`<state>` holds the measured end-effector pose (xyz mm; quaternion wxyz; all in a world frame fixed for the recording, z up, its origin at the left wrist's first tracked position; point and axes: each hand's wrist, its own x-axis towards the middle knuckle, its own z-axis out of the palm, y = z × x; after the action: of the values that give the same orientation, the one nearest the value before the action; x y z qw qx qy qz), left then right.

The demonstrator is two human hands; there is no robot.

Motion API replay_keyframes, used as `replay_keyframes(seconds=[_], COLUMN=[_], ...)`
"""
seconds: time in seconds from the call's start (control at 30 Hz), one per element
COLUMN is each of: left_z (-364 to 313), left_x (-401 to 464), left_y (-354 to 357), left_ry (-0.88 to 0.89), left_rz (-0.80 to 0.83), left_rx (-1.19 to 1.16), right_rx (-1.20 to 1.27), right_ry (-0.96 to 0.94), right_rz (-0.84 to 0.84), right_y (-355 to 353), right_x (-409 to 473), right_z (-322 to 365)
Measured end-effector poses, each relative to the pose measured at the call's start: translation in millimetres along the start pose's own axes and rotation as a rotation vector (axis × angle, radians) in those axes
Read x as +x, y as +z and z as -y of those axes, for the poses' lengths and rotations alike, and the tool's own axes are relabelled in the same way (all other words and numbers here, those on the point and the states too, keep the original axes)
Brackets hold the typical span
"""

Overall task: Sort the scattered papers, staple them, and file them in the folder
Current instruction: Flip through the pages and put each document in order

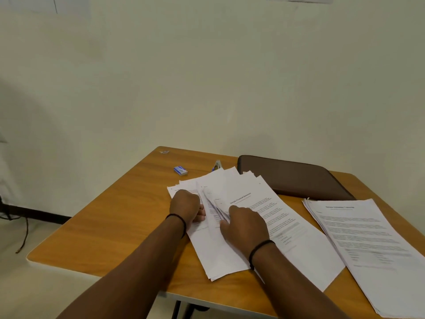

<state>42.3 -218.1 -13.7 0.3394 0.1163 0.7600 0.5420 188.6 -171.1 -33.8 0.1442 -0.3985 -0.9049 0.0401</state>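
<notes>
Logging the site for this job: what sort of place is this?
Probably a plain office or study room: a wooden desk against a bare wall, printed papers, a brown folder and a stapler.
</notes>
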Motion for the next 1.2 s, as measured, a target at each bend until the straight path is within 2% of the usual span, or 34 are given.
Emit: replay_keyframes(seconds=[0.13, 0.2, 0.3, 0.4, 0.47, 0.57, 0.7, 0.83, 1.0, 1.2], left_z=[8, 10, 17, 24, 24, 18, 6, 7, 12, 5], left_x=[3, 8, 17, 27, 32, 30, 23, 24, 29, 13], left_y=[-1, -1, -14, -35, -42, -34, -11, 1, 4, -27], left_ry=[0.095, 0.181, 0.361, 0.362, 0.293, 0.224, 0.176, 0.044, 0.074, 0.273], left_rz=[0.006, -0.046, -0.332, -0.517, -0.494, -0.364, -0.147, 0.022, -0.039, -0.183], left_rx=[0.091, 0.198, 0.523, 0.473, 0.395, 0.244, -0.077, -0.194, -0.102, 0.016], right_rx=[-0.025, -0.031, -0.021, 0.029, 0.043, 0.064, 0.176, 0.285, 0.247, 0.011], right_ry=[0.013, 0.020, 0.021, -0.028, -0.063, -0.054, 0.040, 0.109, 0.074, -0.041], right_rz=[-0.027, -0.043, -0.069, -0.085, -0.088, -0.113, -0.153, -0.194, -0.213, -0.159], right_y=[-1, -4, -5, -7, -11, -13, -10, -11, -10, -22], right_x=[-1, -3, -2, 0, 1, 3, 8, 6, 2, 2], right_z=[9, 10, 9, 6, 2, 2, 5, -5, -17, -12])
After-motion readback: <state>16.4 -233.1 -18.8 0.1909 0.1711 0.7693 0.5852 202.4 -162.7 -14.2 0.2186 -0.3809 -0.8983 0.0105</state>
